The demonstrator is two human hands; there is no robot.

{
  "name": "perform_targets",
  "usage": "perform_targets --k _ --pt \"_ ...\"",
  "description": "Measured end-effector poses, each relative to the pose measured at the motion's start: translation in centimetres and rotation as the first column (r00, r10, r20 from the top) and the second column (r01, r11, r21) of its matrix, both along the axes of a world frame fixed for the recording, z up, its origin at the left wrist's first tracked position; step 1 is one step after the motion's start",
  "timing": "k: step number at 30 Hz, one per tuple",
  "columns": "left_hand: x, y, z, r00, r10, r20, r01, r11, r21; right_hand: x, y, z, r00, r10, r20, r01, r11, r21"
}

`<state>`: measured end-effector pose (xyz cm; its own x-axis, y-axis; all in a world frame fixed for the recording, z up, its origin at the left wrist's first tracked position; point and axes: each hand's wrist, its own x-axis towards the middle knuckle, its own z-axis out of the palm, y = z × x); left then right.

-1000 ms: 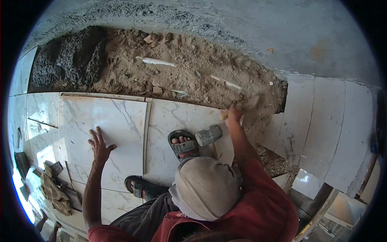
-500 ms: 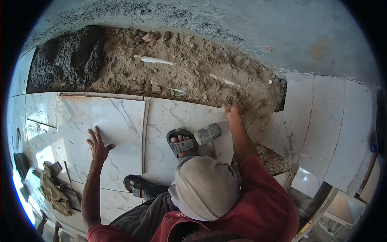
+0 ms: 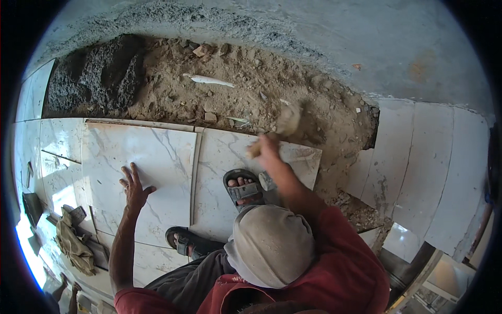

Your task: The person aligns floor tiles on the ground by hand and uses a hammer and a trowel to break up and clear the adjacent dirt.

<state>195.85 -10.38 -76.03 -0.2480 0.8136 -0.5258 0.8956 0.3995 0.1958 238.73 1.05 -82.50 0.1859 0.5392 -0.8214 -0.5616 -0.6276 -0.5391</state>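
My left hand (image 3: 135,189) lies with fingers spread on a large white marbled tile (image 3: 157,146). My right hand (image 3: 269,150) is closed round the wooden handle of a trowel (image 3: 288,119). Its blade, smeared by motion, is over the brown sand bed (image 3: 219,99) beyond the tile edge. Under my right forearm is a grey mallet head (image 3: 266,181), partly covered by the arm. Near it rests my right foot in a black sandal (image 3: 241,187) on a second marbled tile (image 3: 219,152). A rounded beige-grey cloth thing, like a cap (image 3: 269,246), covers my knee area.
Dark wet mortar (image 3: 97,78) is heaped left in the sand bed, below a rough grey wall (image 3: 366,42). White planks or tiles (image 3: 429,162) border it on the right. A crumpled olive cloth (image 3: 73,243) lies lower left, near another person's hands (image 3: 76,288).
My right hand has moved left with the trowel, and its blade has swung left across the sand. My forearm now partly hides the mallet head. My left hand stays on the tile.
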Motion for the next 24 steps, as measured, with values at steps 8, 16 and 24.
perform_targets --k 8,16,24 --pt "-0.7 -0.7 0.2 0.999 0.025 -0.021 -0.025 1.0 0.017 -0.8 1.8 4.9 0.971 0.046 0.236 -0.076 0.99 0.119" --pt "-1.3 -1.2 -0.1 0.999 0.015 -0.036 -0.016 0.999 -0.028 -7.1 2.8 3.5 0.98 0.195 0.046 -0.197 0.979 0.049" --pt "-0.6 -0.4 0.1 1.0 0.026 -0.003 -0.026 0.999 -0.021 -6.0 6.6 5.9 0.841 0.496 0.217 -0.532 0.833 0.155"
